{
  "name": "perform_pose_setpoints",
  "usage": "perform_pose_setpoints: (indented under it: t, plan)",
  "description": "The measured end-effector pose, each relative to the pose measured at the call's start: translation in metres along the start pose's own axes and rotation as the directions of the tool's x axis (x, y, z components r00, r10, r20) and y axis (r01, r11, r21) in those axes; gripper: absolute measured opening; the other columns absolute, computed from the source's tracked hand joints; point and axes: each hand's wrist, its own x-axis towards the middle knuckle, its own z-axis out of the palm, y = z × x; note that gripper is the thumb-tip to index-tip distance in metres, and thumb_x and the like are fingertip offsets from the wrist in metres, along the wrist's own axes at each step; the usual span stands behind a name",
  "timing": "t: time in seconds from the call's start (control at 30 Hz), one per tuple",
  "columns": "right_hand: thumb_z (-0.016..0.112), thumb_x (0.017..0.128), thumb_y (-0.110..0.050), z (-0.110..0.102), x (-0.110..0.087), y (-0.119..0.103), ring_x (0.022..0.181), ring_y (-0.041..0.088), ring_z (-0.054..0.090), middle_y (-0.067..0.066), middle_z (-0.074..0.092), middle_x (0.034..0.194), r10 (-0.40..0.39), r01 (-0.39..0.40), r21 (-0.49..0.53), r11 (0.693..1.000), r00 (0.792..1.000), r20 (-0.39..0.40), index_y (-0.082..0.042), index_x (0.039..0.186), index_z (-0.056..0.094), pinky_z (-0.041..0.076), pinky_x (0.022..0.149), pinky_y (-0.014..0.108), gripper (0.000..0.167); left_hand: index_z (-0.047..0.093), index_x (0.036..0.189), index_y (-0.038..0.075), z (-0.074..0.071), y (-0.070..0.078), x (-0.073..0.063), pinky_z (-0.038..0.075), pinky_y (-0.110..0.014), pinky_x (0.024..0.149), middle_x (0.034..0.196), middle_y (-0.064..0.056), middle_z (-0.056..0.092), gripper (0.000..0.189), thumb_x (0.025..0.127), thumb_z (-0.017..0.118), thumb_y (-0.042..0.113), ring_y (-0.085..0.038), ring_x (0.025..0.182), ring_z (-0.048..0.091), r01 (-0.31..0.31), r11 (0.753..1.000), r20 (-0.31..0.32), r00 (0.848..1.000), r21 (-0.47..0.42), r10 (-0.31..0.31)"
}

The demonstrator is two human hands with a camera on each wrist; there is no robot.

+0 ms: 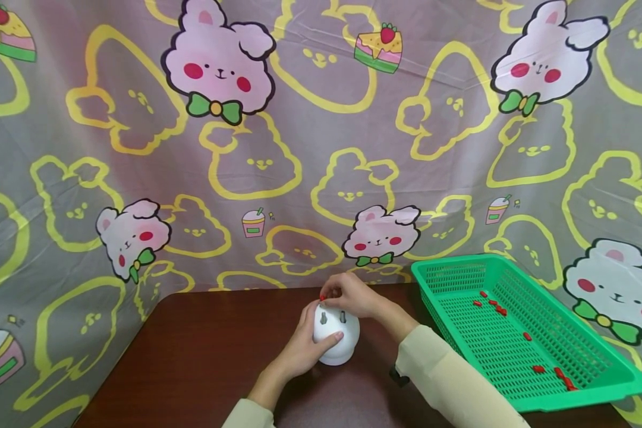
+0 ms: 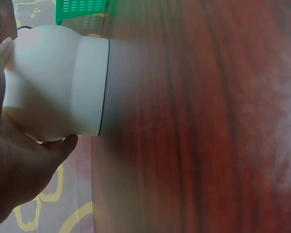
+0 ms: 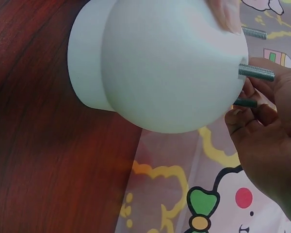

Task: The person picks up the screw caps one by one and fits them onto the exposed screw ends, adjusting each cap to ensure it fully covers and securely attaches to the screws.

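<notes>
A white rounded body (image 1: 349,334) with a collar-like base stands on the brown table. Threaded metal studs (image 3: 257,72) stick out of its top; two show in the head view and several in the right wrist view. My left hand (image 1: 299,351) grips the body from the left, thumb across its near side and fingers round the far side. My right hand (image 1: 355,295) is at the far side of the top, its fingertips pinching a small red piece (image 1: 322,298) beside the studs. In the right wrist view the fingers hide this piece.
A green mesh basket (image 1: 583,395) stands to the right, partly behind the right forearm. Several small red pieces (image 1: 526,336) lie scattered on its floor. A patterned cloth (image 1: 299,137) hangs behind the brown table (image 1: 203,351).
</notes>
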Motion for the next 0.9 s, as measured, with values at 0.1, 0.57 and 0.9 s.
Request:
perform_pose_setpoints:
  t: [0.1,0.57,0.9]
  plan:
    - [0.075,0.094,-0.012,0.0007,-0.0005,0.0001,0.079,0.01,0.058,-0.004,0.069,0.088,0.015,-0.015,0.004,1.0,1.0,0.008,-0.009,0.097,0.076,0.051,0.07,0.027,0.005,0.024,0.158,0.015,-0.0001,0.0002,0.0,0.036,-0.053,0.108,0.159,-0.01,0.027,0.086,0.094,0.073,0.043,-0.029,0.136,0.043,-0.003,1.0,0.001,1.0,0.0,0.003]
    - [0.074,0.094,-0.012,0.0014,-0.0009,-0.0008,0.076,0.01,0.058,-0.005,0.068,0.083,0.047,-0.047,0.025,0.999,0.999,0.014,-0.01,0.096,0.076,0.05,0.067,0.026,0.003,0.024,0.158,0.016,0.0005,-0.0015,0.0005,0.036,-0.052,0.108,0.158,-0.01,0.027,0.084,0.095,0.073,0.042,-0.029,0.136,0.042,-0.012,1.0,0.002,1.0,-0.006,0.012]
    - [0.077,0.093,-0.015,0.003,-0.0017,0.0008,0.077,0.01,0.058,-0.005,0.069,0.086,0.076,-0.076,0.034,0.997,0.997,0.007,-0.01,0.098,0.076,0.05,0.066,0.027,0.008,0.025,0.158,0.014,0.0004,-0.0013,0.0002,0.035,-0.052,0.109,0.158,-0.012,0.028,0.086,0.094,0.073,0.044,-0.03,0.137,0.041,-0.019,1.0,0.003,1.0,0.001,0.019]
